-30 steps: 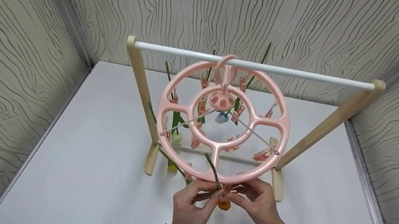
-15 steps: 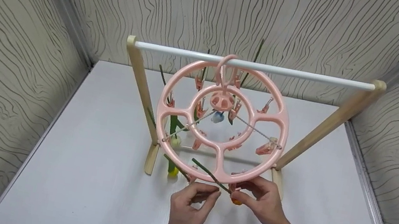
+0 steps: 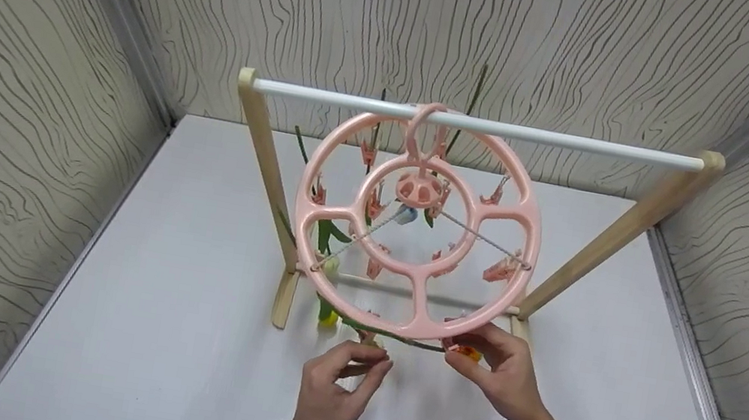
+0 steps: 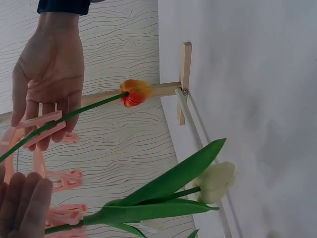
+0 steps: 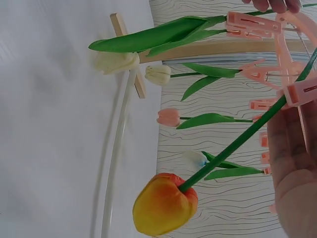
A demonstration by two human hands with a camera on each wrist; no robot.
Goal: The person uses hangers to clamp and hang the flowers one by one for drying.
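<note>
My right hand (image 3: pixel 496 371) pinches a pink clothespin (image 4: pixel 47 126) at the near right of the round hanger (image 3: pixel 427 325). An orange-yellow tulip (image 5: pixel 166 203) hangs head down, its green stem crossing that clothespin. In the head view, my right fingers partly hide the flower. My left hand (image 3: pixel 336 394) is left of it, thumb and forefinger close together near another clothespin (image 3: pixel 366 336). That clothespin holds a white tulip (image 4: pixel 215 183) with long green leaves. I see nothing held between my left fingertips.
The hanger hooks over a white rod (image 3: pixel 568 141) on a wooden stand (image 3: pixel 617 235). Several clothespins line its rings. A pink tulip (image 5: pixel 169 117), a blue-white tulip (image 3: pixel 406 215) and a yellow tulip (image 3: pixel 328 319) hang there. White table (image 3: pixel 172 328) lies below.
The hanger has turned, its near side moving right. My right hand has shifted right and up with the orange tulip, whose stem swung flatter. My left hand has come off the stem and moved left.
</note>
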